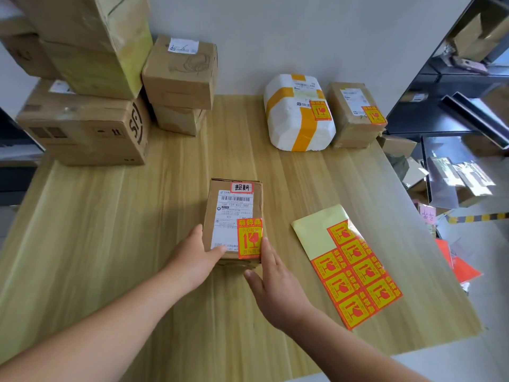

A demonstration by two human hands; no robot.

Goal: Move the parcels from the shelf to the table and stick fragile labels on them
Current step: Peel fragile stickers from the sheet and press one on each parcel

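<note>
Surface: a pale wood-grain table (110,230), its far edge against a white wall (303,37)
Room: a dark metal shelf (440,78) stands off the table's right edge, with loose cardboard and papers (451,186) on the floor below it
Labelled parcels: three on the table, each with one red-and-yellow sticker
Parcel: a small brown parcel (234,213) lies flat at the middle of the table, towards the near edge, shipping slip facing up; a fragile label (249,238) sits on its near right corner and folds over the near edge
Far right corner: a white foam parcel (298,128) banded with yellow tape, and just beside it a brown carton (352,125); whether the two touch cannot be told
Far left corner: stacked boxes (82,128), six that can be made out, those at the picture's edge cut off; two smaller ones stand one on the other at the stack's right
Label sheet: one label sheet (355,271) lies flat near the right edge, with seven stickers in two columns and bare yellow backing at its far end
Containers: every box is closed, so the contents are unseen; the shelf holds cartons
Left hand: the left hand (198,255) clasps the parcel's near left corner, thumb along the side, fingers over the top
Right hand: the right hand (275,282) has straight fingers laid against the parcel's right side, thumb by the near end
</note>
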